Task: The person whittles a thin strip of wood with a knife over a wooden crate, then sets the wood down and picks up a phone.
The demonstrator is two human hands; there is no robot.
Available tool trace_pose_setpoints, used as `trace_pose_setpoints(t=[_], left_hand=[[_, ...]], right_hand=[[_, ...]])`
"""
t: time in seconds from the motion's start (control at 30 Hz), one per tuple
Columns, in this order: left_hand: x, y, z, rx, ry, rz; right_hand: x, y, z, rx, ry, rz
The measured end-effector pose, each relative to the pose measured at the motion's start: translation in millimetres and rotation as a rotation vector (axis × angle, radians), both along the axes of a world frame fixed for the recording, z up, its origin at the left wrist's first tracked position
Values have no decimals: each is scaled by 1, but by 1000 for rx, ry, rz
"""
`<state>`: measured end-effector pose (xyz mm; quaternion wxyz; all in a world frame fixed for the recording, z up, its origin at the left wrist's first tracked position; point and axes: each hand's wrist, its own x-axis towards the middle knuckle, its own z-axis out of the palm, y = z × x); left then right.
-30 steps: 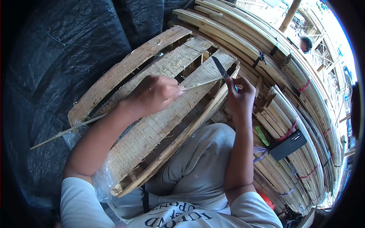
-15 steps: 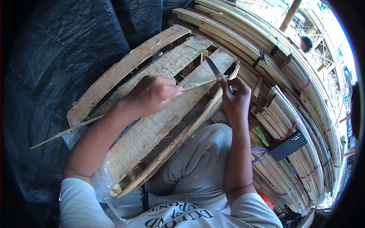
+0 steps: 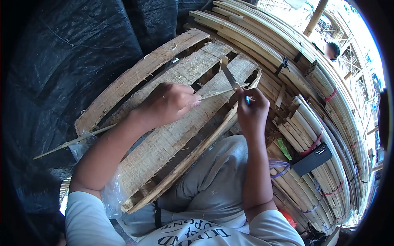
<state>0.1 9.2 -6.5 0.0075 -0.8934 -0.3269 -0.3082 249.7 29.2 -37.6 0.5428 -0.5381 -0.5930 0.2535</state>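
In the head view my left hand [image 3: 174, 101] is closed around a long thin wooden stick [image 3: 217, 93]. One end of the stick juts out toward my right hand; its long tail runs under my left forearm to the lower left. My right hand [image 3: 252, 110] grips a knife [image 3: 229, 76], its handle mostly hidden by the fingers, with a bit of blue showing. The blade points up and left, and its base meets the stick near the tip. Beneath both hands lies a rough slatted wooden bench [image 3: 158, 149], with shavings scattered on the boards.
Bundled wooden strips [image 3: 310, 180] are stacked at right, with a dark phone [image 3: 312, 159] on top. Longer planks [image 3: 262, 45] run behind the bench. Black plastic sheeting [image 3: 82, 65] hangs at left. Clear plastic [image 3: 113, 192] lies by my left elbow. Another person [image 3: 331, 50] appears at upper right.
My right hand and the knife have shifted slightly down and left along the stick. My left hand keeps its hold in nearly the same place.
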Motion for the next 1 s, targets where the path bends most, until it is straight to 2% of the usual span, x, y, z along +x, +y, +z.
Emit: trace_pose_setpoints(t=[0.03,0.1,0.17,0.23,0.27,0.3,0.37,0.43,0.47,0.5,0.57,0.6,0.7,0.73,0.77,0.87,0.9,1.0], left_hand=[[0,-1,1,-11,3,10],[0,-3,1,-27,4,20],[0,-2,2,-34,18,18],[1,-2,3,-24,13,24],[1,-3,4,-25,8,29],[-1,-3,4,-25,10,29],[1,-3,3,-48,14,28],[0,-1,-2,-43,2,31],[-1,0,-2,-37,1,31],[-1,0,0,-32,5,33],[0,-4,5,-59,41,63],[0,-4,4,-63,42,62],[1,-2,3,-35,24,46],[1,-2,3,-35,15,40],[0,-2,2,-37,6,34],[0,-4,4,-49,30,49],[1,-5,2,-51,25,51],[-1,-2,2,-13,23,33]], right_hand=[[6,5,0,-1,5,22],[13,10,4,21,-84,-114],[2,4,-7,118,-56,-38],[-11,-4,-4,85,27,-30],[-2,-7,10,-122,-38,-18],[2,2,5,-3,34,-25],[7,8,0,87,-54,-141],[-8,5,-10,254,10,-101],[-12,-8,-4,31,81,-25],[-9,-7,2,36,85,-23],[0,-4,5,-115,105,-7],[-1,0,1,8,66,-64],[-17,-11,-5,12,22,-57],[-15,-18,16,-155,-38,-50],[-11,-14,14,-153,-36,-51],[-3,1,-2,29,33,-102],[-8,-2,-6,132,-11,-31],[-15,-12,8,-80,-74,-67]])
